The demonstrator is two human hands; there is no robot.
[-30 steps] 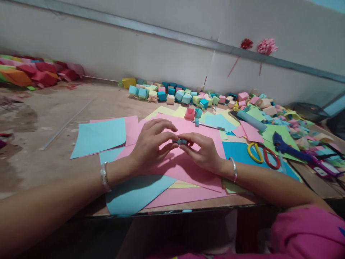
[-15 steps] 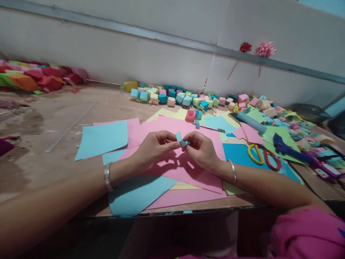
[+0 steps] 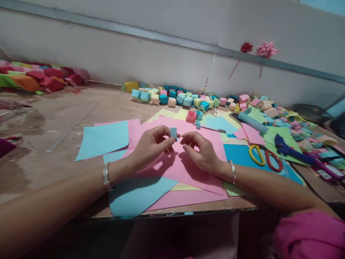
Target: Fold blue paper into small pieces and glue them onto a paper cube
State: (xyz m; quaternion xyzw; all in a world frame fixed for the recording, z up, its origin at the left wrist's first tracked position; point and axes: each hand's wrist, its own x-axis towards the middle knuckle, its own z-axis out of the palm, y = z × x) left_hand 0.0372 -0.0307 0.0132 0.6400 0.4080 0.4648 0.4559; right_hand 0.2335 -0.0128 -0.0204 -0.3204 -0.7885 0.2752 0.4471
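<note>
My left hand (image 3: 151, 145) pinches a small folded blue paper piece (image 3: 174, 133) between thumb and fingers, holding it upright just above a large pink sheet (image 3: 188, 169). My right hand (image 3: 201, 149) hovers close to the right of the piece with its fingers curled and slightly apart, not touching it as far as I can see. Both wrists wear silver bangles. Light blue sheets (image 3: 104, 138) and further pink sheets lie under and around my hands on the wooden table (image 3: 54, 151).
Several small folded paper cubes (image 3: 175, 97) line the back of the table by the wall. Yellow and red scissors (image 3: 262, 156), a blue glue gun (image 3: 288, 149), a rolled blue tube (image 3: 252, 122) and paper scraps lie at the right. Red and orange folded paper (image 3: 35, 77) is piled far left.
The blue piece went from pressed on the table between both hands to lifted; my right hand has let go and my left hand alone holds it upright.
</note>
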